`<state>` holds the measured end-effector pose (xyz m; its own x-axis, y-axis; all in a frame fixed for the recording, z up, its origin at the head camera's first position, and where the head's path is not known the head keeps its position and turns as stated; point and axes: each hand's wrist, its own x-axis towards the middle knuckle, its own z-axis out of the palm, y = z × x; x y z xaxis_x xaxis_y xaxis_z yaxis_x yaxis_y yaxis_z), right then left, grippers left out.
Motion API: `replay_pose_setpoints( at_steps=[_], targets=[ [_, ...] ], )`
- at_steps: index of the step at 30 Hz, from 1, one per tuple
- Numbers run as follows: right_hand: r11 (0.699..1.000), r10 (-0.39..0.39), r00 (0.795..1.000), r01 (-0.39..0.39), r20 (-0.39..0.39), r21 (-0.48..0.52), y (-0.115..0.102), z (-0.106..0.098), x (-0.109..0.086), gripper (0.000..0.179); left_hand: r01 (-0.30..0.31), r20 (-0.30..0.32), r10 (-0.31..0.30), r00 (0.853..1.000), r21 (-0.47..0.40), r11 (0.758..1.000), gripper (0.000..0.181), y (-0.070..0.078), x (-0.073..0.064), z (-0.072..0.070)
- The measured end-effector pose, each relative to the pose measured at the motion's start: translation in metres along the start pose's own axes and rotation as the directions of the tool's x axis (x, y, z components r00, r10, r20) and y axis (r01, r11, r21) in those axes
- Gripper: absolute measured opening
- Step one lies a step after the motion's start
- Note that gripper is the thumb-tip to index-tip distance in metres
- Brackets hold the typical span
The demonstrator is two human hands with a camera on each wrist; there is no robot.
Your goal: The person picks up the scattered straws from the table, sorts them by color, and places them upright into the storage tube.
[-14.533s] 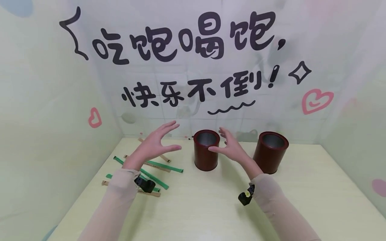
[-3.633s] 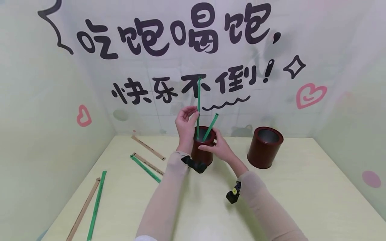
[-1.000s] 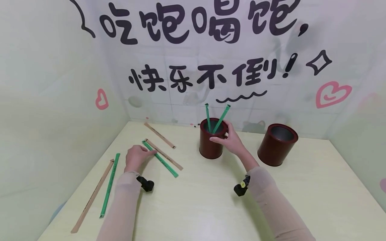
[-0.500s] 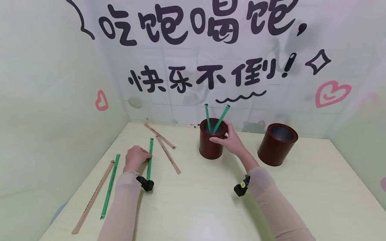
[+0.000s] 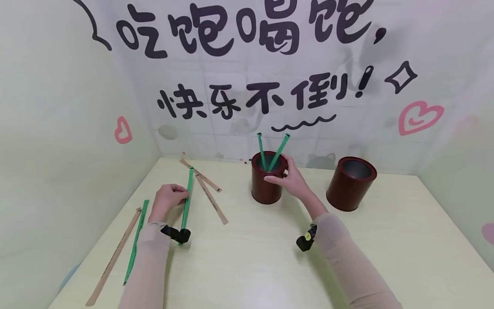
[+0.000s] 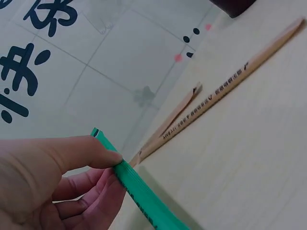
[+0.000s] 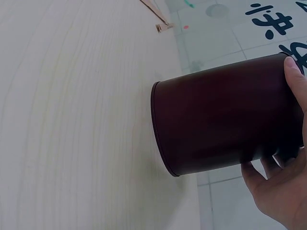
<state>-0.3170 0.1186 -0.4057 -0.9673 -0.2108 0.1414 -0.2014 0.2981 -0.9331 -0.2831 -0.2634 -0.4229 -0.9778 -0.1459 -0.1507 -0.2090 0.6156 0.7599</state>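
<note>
My left hand (image 5: 168, 199) pinches a pair of green paper-wrapped chopsticks (image 5: 189, 184) between thumb and fingers. In the left wrist view, the thumb lies on the green wrapper (image 6: 148, 203) near its end. My right hand (image 5: 294, 179) grips the upper part of a dark red cylindrical holder (image 5: 266, 191), thumb in front and fingers around the far side. The holder stands upright; in the right wrist view the hand (image 7: 283, 191) is at its rim end. Two green wrapped packets (image 5: 278, 153) lean inside it, their tops above the rim.
A second dark red holder (image 5: 351, 184) stands to the right. Brown wrapped chopsticks (image 5: 211, 199) lie beyond my left hand, one across another. At the table's left are a brown packet (image 5: 113, 257) and a green one (image 5: 136, 244). A printed wall (image 5: 231, 141) borders the back.
Earlier, two green packets went into the holder. Over the last second, my left hand turned another green packet away from the brown one and raised it slightly. My right hand keeps its grip on the holder.
</note>
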Motion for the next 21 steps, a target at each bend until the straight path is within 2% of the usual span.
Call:
replay_pose_setpoints(
  at_steps=[5, 10, 16, 21],
  targets=[
    [1.0, -0.001, 1.0, 0.001, 0.01, 0.02, 0.0, 0.0, 0.001, 0.09, -0.066, -0.058, 0.063, 0.996, -0.037, 0.997, 0.029, 0.018, 0.001, -0.003],
    [1.0, 0.013, 1.0, -0.013, 0.026, 0.022, -0.006, -0.001, 0.0, 0.089, -0.16, -0.122, 0.152, 0.981, -0.059, 0.985, 0.026, 0.038, -0.001, -0.005],
    [1.0, 0.016, 0.999, -0.016, 0.041, 0.01, -0.034, -0.003, -0.016, 0.085, -0.287, -0.218, 0.262, 0.94, -0.092, 0.953, 0.02, 0.066, -0.008, -0.001],
    [1.0, 0.02, 0.999, -0.02, 0.04, 0.008, -0.04, -0.003, -0.02, 0.084, -0.391, -0.26, 0.339, 0.904, -0.183, 0.902, 0.017, 0.09, -0.013, 0.007]
  ],
)
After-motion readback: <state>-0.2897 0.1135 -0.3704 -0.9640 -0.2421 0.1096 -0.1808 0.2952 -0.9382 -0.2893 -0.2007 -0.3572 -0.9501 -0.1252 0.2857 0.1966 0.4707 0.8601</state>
